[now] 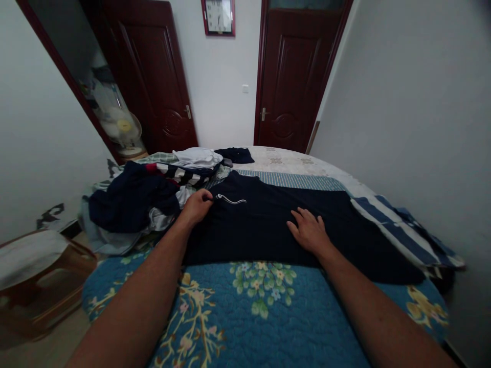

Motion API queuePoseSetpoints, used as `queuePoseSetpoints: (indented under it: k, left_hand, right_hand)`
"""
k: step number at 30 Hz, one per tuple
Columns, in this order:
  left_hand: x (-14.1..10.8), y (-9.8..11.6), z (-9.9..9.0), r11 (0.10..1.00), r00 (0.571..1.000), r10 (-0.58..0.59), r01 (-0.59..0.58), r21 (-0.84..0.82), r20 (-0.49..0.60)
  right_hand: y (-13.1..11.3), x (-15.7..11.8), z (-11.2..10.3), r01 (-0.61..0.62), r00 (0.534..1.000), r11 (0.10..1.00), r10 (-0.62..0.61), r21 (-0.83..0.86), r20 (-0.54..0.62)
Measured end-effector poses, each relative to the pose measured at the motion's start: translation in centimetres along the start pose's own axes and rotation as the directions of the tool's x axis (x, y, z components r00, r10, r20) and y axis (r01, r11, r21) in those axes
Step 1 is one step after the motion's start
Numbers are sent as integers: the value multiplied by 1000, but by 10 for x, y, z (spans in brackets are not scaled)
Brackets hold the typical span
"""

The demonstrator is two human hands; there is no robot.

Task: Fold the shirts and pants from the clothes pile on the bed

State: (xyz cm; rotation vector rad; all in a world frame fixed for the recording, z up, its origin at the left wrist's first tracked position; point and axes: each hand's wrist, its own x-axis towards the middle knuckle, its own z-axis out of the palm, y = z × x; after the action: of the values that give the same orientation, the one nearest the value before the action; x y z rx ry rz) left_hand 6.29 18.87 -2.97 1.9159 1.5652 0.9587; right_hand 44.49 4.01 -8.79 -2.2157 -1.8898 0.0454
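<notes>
A pair of dark navy drawstring pants [264, 230] lies stretched sideways across the bed, its waist to the left and its legs toward the right. The white drawstring [232, 200] trails over the fabric near the waist. My left hand [198, 205] is closed at the waist edge, thumb and fingers pinching the cloth beside the drawstring. Farther along, my right hand [307, 228] rests flat on the fabric with its fingers spread.
A heap of clothes [130, 199] is piled at the left. A blue-and-white striped cloth [402, 230] lies at the right. Beneath is a floral blue quilt [230, 322]. A stool [34, 271] stands at the left, a fan [120, 125] by the doorway.
</notes>
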Motion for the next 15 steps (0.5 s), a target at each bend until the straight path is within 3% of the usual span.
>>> queuePoseSetpoints:
  k: [2, 5, 7, 11, 15]
  left_hand:
    - [-9, 10, -15, 987, 968, 134, -111, -115, 214]
    - [-21, 21, -40, 954, 772, 272, -140, -263, 574]
    - [-25, 22, -52, 961, 692, 253, -99, -258, 676]
    - [-24, 11, -59, 981, 711, 173, -65, -181, 681]
    - [-20, 3, -51, 983, 679, 157, -40, -177, 717]
  right_hand:
    - [1, 0, 1, -5, 1000, 1000, 5, 3, -2]
    - [1, 1, 2, -6, 1000, 1000, 6, 5, -3]
    - [2, 1, 3, -4, 1000, 1000, 4, 6, -9]
    - [2, 1, 4, 0, 1000, 1000, 0, 9, -23]
    - [1, 1, 4, 0, 999, 1000, 0, 9, -51]
